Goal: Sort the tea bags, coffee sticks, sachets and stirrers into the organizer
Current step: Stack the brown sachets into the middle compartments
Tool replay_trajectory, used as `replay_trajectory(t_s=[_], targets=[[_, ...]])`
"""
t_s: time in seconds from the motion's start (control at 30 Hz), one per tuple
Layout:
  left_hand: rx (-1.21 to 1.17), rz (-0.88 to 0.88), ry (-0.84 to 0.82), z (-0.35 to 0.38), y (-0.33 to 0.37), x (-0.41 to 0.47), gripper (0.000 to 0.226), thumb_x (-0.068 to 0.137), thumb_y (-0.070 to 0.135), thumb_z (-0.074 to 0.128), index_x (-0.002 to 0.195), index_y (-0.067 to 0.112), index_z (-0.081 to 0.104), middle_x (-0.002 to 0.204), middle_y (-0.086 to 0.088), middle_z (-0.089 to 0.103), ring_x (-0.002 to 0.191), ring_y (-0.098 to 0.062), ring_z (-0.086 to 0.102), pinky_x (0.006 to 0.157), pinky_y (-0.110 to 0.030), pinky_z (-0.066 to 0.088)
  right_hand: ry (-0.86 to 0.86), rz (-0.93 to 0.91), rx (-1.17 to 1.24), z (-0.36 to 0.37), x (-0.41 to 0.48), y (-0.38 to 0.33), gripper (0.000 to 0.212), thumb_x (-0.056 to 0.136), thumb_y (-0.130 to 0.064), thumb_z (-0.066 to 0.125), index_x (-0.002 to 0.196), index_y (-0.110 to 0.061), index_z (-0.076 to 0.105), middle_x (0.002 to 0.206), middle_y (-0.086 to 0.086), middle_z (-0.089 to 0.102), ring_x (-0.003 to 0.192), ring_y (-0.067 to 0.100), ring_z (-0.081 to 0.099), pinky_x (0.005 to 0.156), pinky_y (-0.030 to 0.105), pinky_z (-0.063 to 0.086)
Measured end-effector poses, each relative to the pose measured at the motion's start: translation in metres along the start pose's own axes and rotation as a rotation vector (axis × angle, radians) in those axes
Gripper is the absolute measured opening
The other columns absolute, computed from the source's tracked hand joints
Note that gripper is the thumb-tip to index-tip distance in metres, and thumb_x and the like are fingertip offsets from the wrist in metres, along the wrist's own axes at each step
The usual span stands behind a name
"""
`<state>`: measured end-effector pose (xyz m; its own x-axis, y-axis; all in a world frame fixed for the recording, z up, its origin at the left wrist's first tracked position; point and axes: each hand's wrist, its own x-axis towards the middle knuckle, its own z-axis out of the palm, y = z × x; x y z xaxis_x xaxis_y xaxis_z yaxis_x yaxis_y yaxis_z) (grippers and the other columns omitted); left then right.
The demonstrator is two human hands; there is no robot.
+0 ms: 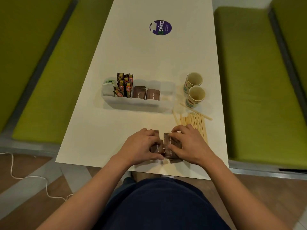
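Sachets [172,142], brown, piled nearer me than organizer [132,103]: my left hand [141,145] and right hand [189,143] curl fingers round them, squaring a stack, probably to fit its slot. Stirrers [194,120]: right of organizer, unsorted.

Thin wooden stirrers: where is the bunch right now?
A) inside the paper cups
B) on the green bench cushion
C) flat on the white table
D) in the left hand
C: the thin wooden stirrers lie flat on the white table, beside the right hand, which grips brown sugar sachets.
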<state>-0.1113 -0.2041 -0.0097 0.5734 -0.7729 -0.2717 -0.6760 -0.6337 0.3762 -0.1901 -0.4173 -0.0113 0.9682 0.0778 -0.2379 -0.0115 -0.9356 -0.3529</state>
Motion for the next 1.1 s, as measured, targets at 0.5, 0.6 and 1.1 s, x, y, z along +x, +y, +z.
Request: replay_trajectory(t_s=[0.5, 0.6, 1.1], targets=[[-0.015, 0.064, 0.069, -0.008, 0.000, 0.000, 0.032, 0.098, 0.050, 0.043, 0.110, 0.030, 0.066, 0.106, 0.014, 0.066, 0.087, -0.010, 0.050, 0.068, -0.028, 0.046, -0.048, -0.048, -0.163, -0.003, -0.002, -0.004, 0.050, 0.096, -0.062, 0.046, 0.137, -0.036, 0.058, 0.136, -0.015, 0.059, 0.121, 0.016, 0.047, 0.096, 0.040, 0.034], [-0.026, 0.070, 0.075, -0.011, 0.002, 0.000, 0.029, 0.101, 0.046, 0.044, 0.114, 0.029, 0.064, 0.104, 0.013, 0.066, 0.088, -0.011, 0.052, 0.067, -0.027, 0.042, 0.003, -0.043, -0.121, -0.002, 0.000, -0.004, 0.039, 0.101, -0.049, 0.044, 0.134, -0.037, 0.062, 0.133, -0.018, 0.062, 0.117, 0.015, 0.048, 0.093, 0.038, 0.034], [-0.109, -0.082, 0.555, -0.117, -0.054, 0.032, 0.016, 0.095, 0.029, 0.068, 0.106, 0.020, 0.076, 0.095, 0.004, 0.073, 0.090, -0.022, 0.059, 0.075, -0.037, 0.047, 0.530, -0.002, 0.345, -0.031, 0.030, -0.023, 0.019, 0.099, -0.025, 0.067, 0.115, -0.025, 0.075, 0.103, -0.012, 0.075, 0.093, 0.010, 0.064, 0.082, 0.028, 0.051]])
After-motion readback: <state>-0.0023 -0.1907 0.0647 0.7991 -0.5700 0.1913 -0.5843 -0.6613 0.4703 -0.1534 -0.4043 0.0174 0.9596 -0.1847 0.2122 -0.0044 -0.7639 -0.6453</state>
